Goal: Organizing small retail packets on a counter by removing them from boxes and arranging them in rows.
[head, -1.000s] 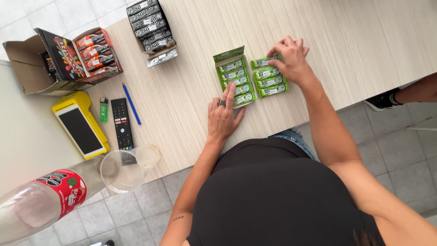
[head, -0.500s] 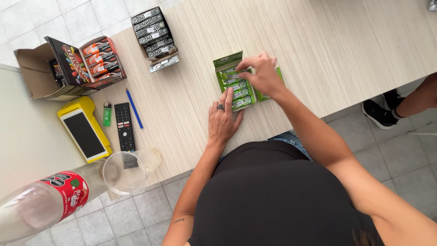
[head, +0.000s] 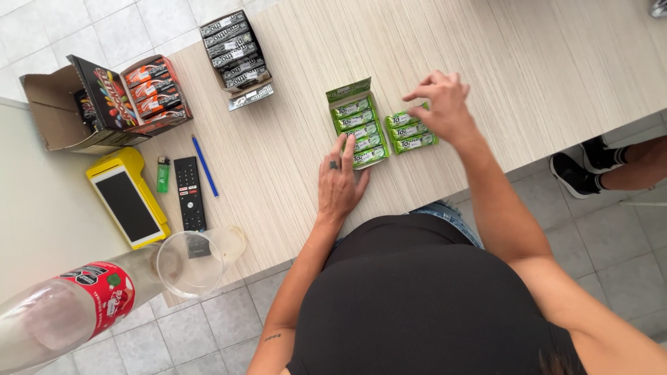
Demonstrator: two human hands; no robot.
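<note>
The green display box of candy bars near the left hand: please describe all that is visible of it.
The green display box looks like thin cardboard, with its lid flap folded open at the far end. It lies flat on the pale wooden counter, holding a row of green wrapped bars. The left hand rests flat at its near end, fingertips touching it. More green bars lie loose beside it.

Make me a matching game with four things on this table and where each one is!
Things:
1. green snack-bar display box
2. blue pen
3. small green lighter
4. clear plastic cup

Places:
A. between the yellow card terminal and the black remote control
B. at the table's near edge
C. right of the black remote control
D. touching the left hand

Pairs: 1-D, 2-C, 3-A, 4-B
</note>
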